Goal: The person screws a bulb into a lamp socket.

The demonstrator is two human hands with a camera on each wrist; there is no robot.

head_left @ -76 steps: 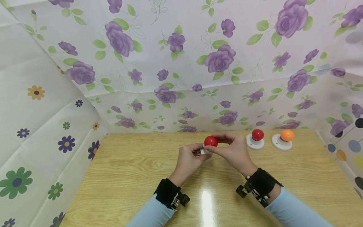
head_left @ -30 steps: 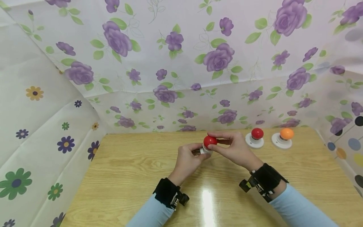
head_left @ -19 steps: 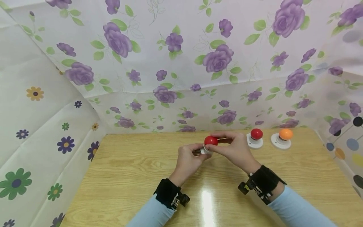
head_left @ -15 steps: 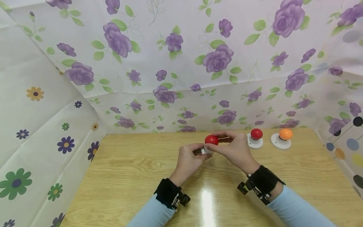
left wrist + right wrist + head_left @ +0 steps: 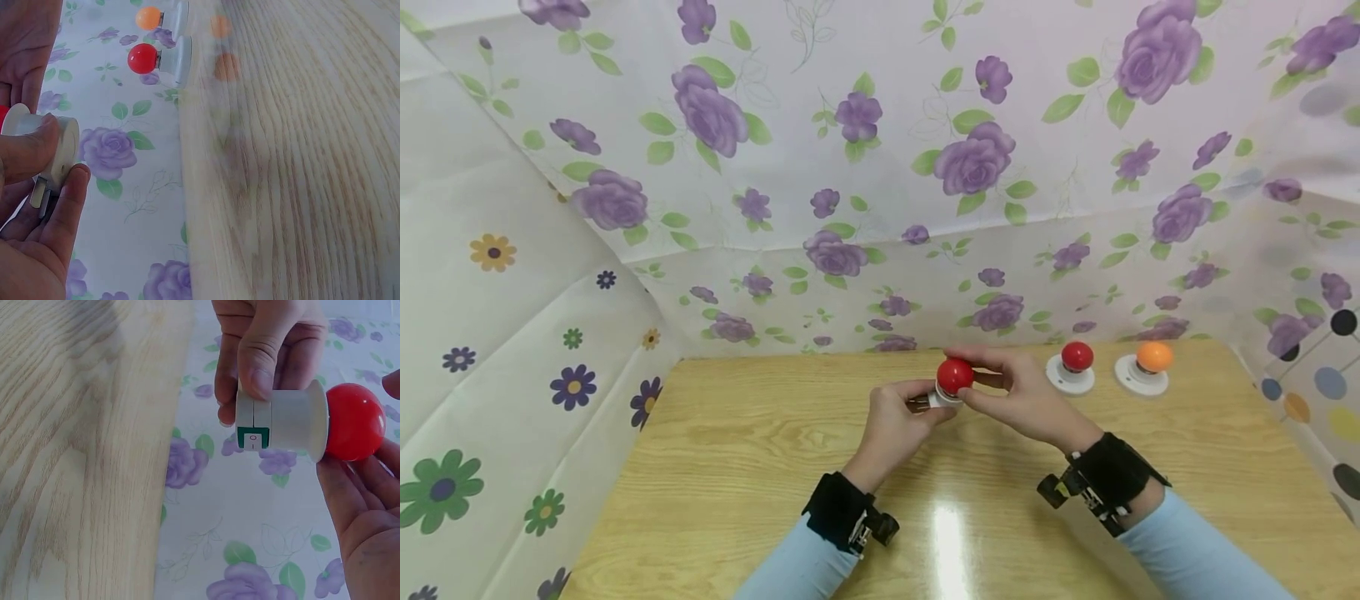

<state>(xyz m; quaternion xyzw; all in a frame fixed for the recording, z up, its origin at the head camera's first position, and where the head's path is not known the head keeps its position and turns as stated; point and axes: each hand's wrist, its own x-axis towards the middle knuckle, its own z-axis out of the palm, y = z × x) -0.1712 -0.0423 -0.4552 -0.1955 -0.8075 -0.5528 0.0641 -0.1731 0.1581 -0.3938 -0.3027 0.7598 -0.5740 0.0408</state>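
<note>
My left hand (image 5: 897, 425) grips a white plug-in lamp socket (image 5: 289, 419) by its plug end, held above the table. Metal prongs (image 5: 39, 194) stick out between the fingers in the left wrist view. A small rocker switch (image 5: 253, 438) with a green surround shows on the socket's side. Seated in the socket's flared mouth is a round red light bulb (image 5: 954, 377). My right hand (image 5: 1026, 402) has its fingers and thumb curled around that bulb, from the right. In the right wrist view the thumb is mostly cut off by the frame edge.
To the right, near the back edge of the wooden table (image 5: 760, 467), stand a red bulb (image 5: 1077, 356) and an orange bulb (image 5: 1153, 357), each in a white round-based holder. Flowered sheets (image 5: 820, 167) hang behind and at the sides.
My right hand has turned back and forth on the red bulb; its thumb has slid from the bulb's front to its right side, and the wrist has shifted right. The left hand stays nearly still.
</note>
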